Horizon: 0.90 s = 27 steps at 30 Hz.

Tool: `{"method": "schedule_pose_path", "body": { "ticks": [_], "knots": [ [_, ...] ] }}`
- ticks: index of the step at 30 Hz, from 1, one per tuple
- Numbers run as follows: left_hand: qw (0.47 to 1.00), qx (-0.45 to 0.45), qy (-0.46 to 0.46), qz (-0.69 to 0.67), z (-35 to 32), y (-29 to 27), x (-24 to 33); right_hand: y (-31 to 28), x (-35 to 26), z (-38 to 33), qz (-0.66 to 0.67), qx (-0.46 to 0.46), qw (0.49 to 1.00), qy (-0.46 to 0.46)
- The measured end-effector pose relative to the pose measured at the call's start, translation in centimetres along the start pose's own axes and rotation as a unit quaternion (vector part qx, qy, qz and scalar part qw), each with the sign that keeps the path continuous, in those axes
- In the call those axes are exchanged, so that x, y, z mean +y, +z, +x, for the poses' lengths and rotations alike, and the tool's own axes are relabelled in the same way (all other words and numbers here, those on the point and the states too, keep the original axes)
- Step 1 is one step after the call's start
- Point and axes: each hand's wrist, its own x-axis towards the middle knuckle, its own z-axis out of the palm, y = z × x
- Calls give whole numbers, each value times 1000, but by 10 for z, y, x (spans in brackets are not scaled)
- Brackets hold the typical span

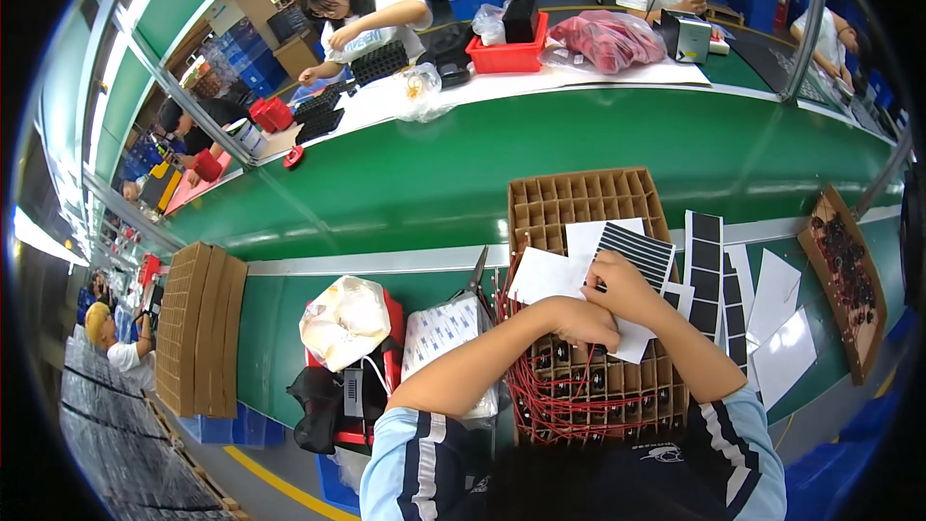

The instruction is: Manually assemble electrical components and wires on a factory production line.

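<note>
Green bench (405,183) lies open beyond both hands, apparently over the grid tray (579,203).

Layout at the divider tray

A divider tray (579,198) is set before the person, at the belt (405,174) edge, with wired parts (579,391) in its near cells. Both hands (603,309) are held over it, a sheet (632,251) between them. Strips (704,270) are laid to its right, scissors (477,275) and a bag (344,320) to its left, stacked trays (198,328) farther left.
</note>
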Motion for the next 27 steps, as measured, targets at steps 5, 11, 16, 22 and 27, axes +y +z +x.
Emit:
{"method": "schedule_pose_path", "body": {
  "ticks": [5, 11, 16, 22, 27],
  "knots": [
    [1000, -22, -14, -18, 13, 2, -17, -2, 0, 0, 32, 6, 999, -5],
    [999, -27, -8, -25, 5, -2, 0, -18, 10, -7, 260, 15, 964, 51],
    [998, -36, -24, -52, 6, -2, -3, -55, -12, -5, 470, 108, 874, 50],
    [995, -6, -58, -83, -6, -1, 10, -91, -38, -23, 556, 141, 818, 31],
    [964, -105, 66, -234, -9, -3, 1, -94, -47, -28, 596, 112, 795, 20]
  ]
}}
